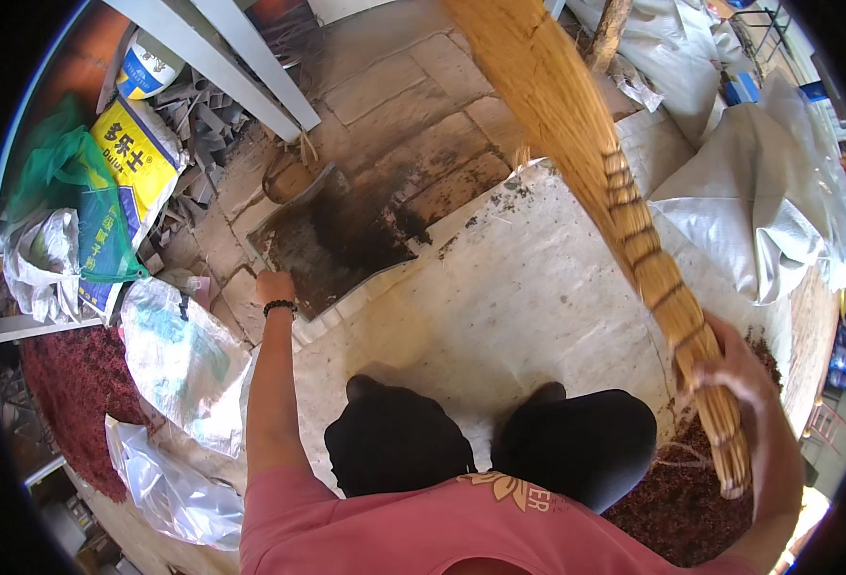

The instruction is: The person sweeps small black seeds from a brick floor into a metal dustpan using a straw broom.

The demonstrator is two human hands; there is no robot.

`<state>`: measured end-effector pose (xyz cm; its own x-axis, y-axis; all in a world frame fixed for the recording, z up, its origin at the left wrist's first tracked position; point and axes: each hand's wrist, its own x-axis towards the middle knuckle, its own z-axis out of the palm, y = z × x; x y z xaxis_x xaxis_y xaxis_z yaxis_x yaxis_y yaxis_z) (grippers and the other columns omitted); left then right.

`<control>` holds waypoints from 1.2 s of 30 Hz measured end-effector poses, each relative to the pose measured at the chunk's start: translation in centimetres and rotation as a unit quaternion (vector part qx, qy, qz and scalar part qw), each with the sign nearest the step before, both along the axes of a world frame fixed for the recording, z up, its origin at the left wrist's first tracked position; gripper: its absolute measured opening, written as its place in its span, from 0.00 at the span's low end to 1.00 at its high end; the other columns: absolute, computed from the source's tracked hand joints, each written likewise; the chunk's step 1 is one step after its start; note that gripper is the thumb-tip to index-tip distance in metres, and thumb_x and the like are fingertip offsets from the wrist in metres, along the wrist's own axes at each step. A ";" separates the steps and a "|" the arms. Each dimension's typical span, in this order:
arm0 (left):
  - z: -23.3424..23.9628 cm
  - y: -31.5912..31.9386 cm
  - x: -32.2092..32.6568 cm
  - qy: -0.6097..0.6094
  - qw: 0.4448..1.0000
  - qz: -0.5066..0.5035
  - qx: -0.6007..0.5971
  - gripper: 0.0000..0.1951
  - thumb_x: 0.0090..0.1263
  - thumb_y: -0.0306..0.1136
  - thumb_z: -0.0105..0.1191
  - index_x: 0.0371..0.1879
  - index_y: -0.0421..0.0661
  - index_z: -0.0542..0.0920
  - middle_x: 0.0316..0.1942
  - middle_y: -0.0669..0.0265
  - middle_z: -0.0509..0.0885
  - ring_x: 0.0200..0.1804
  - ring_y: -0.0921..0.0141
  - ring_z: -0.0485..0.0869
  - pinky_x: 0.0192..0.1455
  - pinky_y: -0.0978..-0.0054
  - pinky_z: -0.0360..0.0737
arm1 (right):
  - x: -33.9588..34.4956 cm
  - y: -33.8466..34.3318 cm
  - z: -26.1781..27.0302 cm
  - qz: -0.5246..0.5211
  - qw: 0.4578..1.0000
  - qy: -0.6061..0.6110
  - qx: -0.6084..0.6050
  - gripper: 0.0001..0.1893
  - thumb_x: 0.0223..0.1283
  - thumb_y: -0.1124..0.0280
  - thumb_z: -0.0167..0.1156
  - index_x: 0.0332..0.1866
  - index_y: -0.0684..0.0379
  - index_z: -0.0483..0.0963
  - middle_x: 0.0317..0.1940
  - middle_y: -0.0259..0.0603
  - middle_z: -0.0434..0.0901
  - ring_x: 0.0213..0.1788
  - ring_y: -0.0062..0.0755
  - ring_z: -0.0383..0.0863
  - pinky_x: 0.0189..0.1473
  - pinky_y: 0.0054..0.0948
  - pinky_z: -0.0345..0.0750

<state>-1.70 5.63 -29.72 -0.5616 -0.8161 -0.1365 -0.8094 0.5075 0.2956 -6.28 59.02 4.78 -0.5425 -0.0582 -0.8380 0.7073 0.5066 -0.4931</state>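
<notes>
My right hand (728, 366) is closed around the bound handle of a straw broom (660, 280), whose wide bristle end reaches up past the top middle of the view. My left hand (275, 287), with a dark bead bracelet at its wrist, grips the near left edge of a flat metal dustpan or sheet (294, 251). Dark loose dirt (355, 230) lies on that pan and spreads onto the brick floor (423, 151) beside it. A pale sheet (466, 287) covers the ground before my knees, with dark crumbs along its far edge.
White frame legs (279, 108) stand beyond the pan. At the left are a yellow and blue Dulux sack (135, 151), green netting (71, 172), grey scraps (207, 129) and plastic bags (179, 359). Dark red granular heaps (82, 402) lie on both sides; silvery sheeting (739, 201) is at the right.
</notes>
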 end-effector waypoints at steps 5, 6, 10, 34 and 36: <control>-3.1 -3.3 0.4 -0.075 0.992 -0.096 -0.037 0.10 0.52 0.29 0.45 0.25 0.35 0.76 0.30 0.43 0.78 0.37 0.52 0.77 0.38 0.59 0.74 | -7.6 -0.3 -4.2 0.208 0.963 0.098 0.142 0.32 0.40 0.72 0.57 0.56 0.64 0.58 0.36 0.49 0.72 0.32 0.31 0.73 0.27 0.28 0.77; -2.6 -2.8 -0.2 -0.091 0.991 -0.091 -0.023 0.10 0.52 0.29 0.45 0.25 0.35 0.76 0.32 0.43 0.77 0.38 0.52 0.77 0.38 0.59 0.74 | -8.3 0.5 -5.3 0.262 0.945 0.121 0.153 0.32 0.42 0.71 0.57 0.57 0.65 0.57 0.36 0.49 0.72 0.32 0.31 0.74 0.28 0.28 0.77; 2.1 0.3 -1.9 -0.048 0.999 0.002 0.006 0.11 0.51 0.29 0.45 0.29 0.35 0.77 0.34 0.45 0.78 0.39 0.52 0.77 0.39 0.60 0.74 | -6.7 -2.0 -5.9 0.331 0.925 -0.026 0.184 0.27 0.46 0.66 0.59 0.50 0.67 0.59 0.33 0.48 0.73 0.31 0.31 0.75 0.33 0.27 0.75; 0.4 1.6 -0.5 -0.029 0.998 0.054 0.034 0.11 0.51 0.29 0.44 0.29 0.35 0.77 0.34 0.45 0.77 0.40 0.51 0.77 0.41 0.59 0.74 | -1.4 -6.6 2.0 0.310 0.943 -0.077 0.097 0.33 0.43 0.73 0.61 0.58 0.61 0.55 0.35 0.49 0.73 0.30 0.33 0.76 0.32 0.30 0.79; 0.8 0.9 -0.3 -0.028 0.998 0.050 0.029 0.11 0.51 0.29 0.45 0.28 0.35 0.77 0.33 0.44 0.78 0.39 0.51 0.77 0.41 0.60 0.74 | -3.0 -6.2 0.1 0.273 0.959 -0.009 0.072 0.31 0.44 0.74 0.59 0.57 0.60 0.57 0.35 0.46 0.73 0.28 0.29 0.75 0.29 0.26 0.78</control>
<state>-2.04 6.57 -28.89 -0.4687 -0.8572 -0.2136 -0.8707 0.4073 0.2757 -9.24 52.80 4.91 -0.4500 -0.2129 -0.8673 0.3238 0.8662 -0.3806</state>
